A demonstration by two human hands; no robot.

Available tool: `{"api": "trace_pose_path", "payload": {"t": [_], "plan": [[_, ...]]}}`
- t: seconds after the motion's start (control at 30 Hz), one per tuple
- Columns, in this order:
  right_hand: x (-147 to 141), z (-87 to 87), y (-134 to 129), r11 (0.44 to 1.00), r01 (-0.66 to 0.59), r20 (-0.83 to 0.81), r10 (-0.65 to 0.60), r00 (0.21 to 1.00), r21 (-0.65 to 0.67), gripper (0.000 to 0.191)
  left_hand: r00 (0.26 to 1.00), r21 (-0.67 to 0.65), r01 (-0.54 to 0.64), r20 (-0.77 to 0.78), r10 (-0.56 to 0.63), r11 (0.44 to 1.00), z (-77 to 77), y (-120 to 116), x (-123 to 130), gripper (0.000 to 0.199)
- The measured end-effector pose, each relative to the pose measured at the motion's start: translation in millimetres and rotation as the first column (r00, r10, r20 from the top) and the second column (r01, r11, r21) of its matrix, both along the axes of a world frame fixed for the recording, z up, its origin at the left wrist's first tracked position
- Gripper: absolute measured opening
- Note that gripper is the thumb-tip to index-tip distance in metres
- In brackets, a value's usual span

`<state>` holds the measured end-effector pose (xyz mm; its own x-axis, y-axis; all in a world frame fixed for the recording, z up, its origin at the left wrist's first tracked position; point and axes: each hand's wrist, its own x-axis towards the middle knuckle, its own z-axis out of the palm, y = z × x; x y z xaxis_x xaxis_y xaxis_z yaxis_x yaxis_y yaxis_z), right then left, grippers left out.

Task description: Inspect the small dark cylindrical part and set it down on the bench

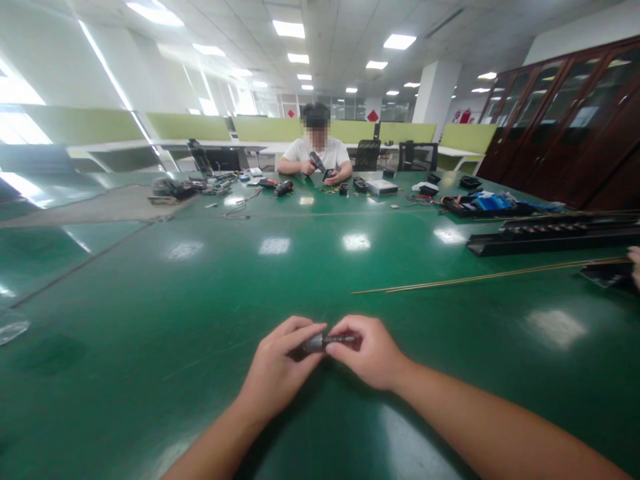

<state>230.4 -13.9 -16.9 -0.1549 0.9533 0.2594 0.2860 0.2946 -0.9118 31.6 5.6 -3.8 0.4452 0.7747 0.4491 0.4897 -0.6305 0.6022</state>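
Above the green tabletop, my left hand [283, 357] is closed around a dark grey metal cylinder [314, 343] that looks like a drill chuck. A thin, ridged metal shaft [340, 339] extends from its right end. The thumb and fingers of my right hand [373, 352] pinch this shaft, with the fingertips close to the cylinder. The two hands nearly touch. My fingers cover part of both pieces, and I cannot tell whether the shaft is fixed in the cylinder or loose.
Two thin brass-coloured rods [450, 280] lie to the right, before long black rails [530, 243]. Another person's hand [634, 263] shows at the right edge. Across the green table [225, 280] a person [320, 152] holds a power drill [317, 161] among scattered tools and parts.
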Motion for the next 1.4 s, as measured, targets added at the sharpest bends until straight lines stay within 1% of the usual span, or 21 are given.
{"api": "trace_pose_path", "payload": {"t": [0.17, 0.33, 0.57, 0.7, 0.83, 1.03, 1.4], "plan": [[0.1, -1.6, 0.7, 0.998, 0.007, -0.042, -0.009, 0.999, -0.057, 0.01, 1.0, 0.013, -0.017, -0.003, 0.017, 1.0, 1.3, 0.7, -0.8, 0.025], [0.1, -4.9, 0.1, 0.996, 0.005, -0.073, -0.011, 0.997, -0.086, 0.011, 1.0, 0.011, -0.031, -0.004, 0.031, 0.999, 1.6, 3.1, -2.7, 0.025], [0.9, -7.6, 2.0, 0.997, 0.018, -0.07, -0.023, 0.997, -0.08, 0.014, 0.999, 0.015, -0.047, 0.001, 0.047, 0.999, 1.9, 3.3, -4.1, 0.026], [0.5, -5.5, 1.8, 0.996, 0.038, -0.078, -0.044, 0.996, -0.079, 0.016, 0.998, 0.025, -0.062, -0.011, 0.063, 0.998, 2.7, 3.7, -4.8, 0.025], [0.6, -1.9, 1.3, 0.995, 0.075, -0.053, -0.079, 0.996, -0.065, 0.014, 0.997, 0.031, -0.069, -0.016, 0.07, 0.997, 1.8, 6.1, -7.0, 0.026], [1.7, -0.8, 2.0, 0.994, 0.088, -0.033, -0.091, 0.995, -0.059, 0.013, 0.996, 0.029, -0.089, -0.023, 0.09, 0.996, 0.0, 7.1, -10.4, 0.026], [2.0, -1.7, 1.6, 0.994, 0.092, -0.046, -0.095, 0.994, -0.066, 0.013, 0.996, 0.025, -0.086, -0.027, 0.087, 0.996, 6.6, 6.0, -11.7, 0.025]]}}
